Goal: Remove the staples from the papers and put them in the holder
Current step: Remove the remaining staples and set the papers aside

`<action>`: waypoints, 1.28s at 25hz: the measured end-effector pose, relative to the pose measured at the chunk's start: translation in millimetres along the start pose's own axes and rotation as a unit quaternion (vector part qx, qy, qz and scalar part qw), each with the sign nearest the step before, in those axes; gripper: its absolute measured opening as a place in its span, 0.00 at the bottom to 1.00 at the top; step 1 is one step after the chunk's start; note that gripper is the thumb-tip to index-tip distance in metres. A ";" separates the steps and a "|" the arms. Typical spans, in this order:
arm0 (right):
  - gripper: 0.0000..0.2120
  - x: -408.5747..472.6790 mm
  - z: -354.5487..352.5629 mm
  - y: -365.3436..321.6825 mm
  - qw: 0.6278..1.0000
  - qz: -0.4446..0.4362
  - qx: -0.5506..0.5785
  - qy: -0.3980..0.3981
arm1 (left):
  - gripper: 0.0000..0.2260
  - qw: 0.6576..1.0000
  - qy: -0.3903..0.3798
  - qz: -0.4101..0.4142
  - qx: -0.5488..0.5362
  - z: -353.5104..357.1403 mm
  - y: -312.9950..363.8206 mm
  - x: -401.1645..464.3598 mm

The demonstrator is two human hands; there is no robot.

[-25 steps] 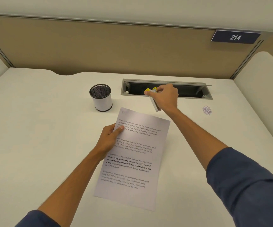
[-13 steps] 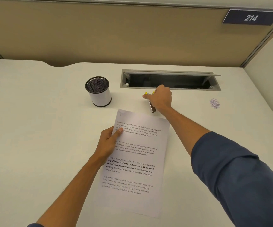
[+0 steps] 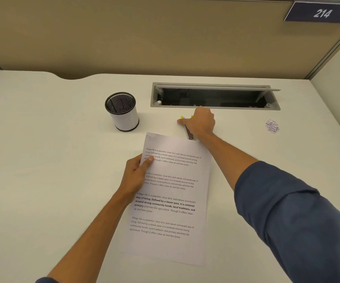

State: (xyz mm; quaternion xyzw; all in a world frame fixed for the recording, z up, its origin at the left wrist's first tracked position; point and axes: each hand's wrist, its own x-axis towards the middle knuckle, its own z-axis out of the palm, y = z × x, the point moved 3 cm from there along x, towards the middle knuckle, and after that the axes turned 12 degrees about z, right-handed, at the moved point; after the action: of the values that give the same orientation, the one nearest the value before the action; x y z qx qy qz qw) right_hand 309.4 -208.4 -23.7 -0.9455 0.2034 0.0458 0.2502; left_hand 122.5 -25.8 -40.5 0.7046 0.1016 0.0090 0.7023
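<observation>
Lowering onto the desk over the last second, the right hand (image 3: pixel 201 123) curls round a yellow-tipped metal staple remover (image 3: pixel 189 133). The left hand (image 3: pixel 137 173) pinches the printed white papers (image 3: pixel 175 201); the black mesh cylindrical holder (image 3: pixel 122 111) waits nearby, suggesting stapling removal is finished.

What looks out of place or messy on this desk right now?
A small loose heap of staples lies on the bare desk at the right, far from the mesh holder. The papers lie slightly askew, top left corner creased.
</observation>
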 end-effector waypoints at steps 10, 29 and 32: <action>0.14 -55.7 -51.4 9.6 0.982 -0.146 0.105 0.055 | 0.08 1.000 0.017 0.003 -0.024 3.8 16.9 -8.6; 0.27 -253.1 -106.1 22.7 0.950 -0.244 0.161 0.110 | 0.12 0.963 -0.016 0.247 0.109 33.1 114.1 -86.5; 0.31 -274.5 -126.0 25.2 0.934 -0.217 0.261 0.111 | 0.08 0.921 -0.013 0.331 0.206 44.7 129.3 -105.6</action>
State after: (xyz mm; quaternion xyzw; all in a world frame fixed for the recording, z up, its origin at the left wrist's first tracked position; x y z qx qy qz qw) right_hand 46.6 -191.0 126.3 -0.8672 0.0249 -0.1692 0.4676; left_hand 43.0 -85.5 100.8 0.8271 -0.1470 0.2112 0.4997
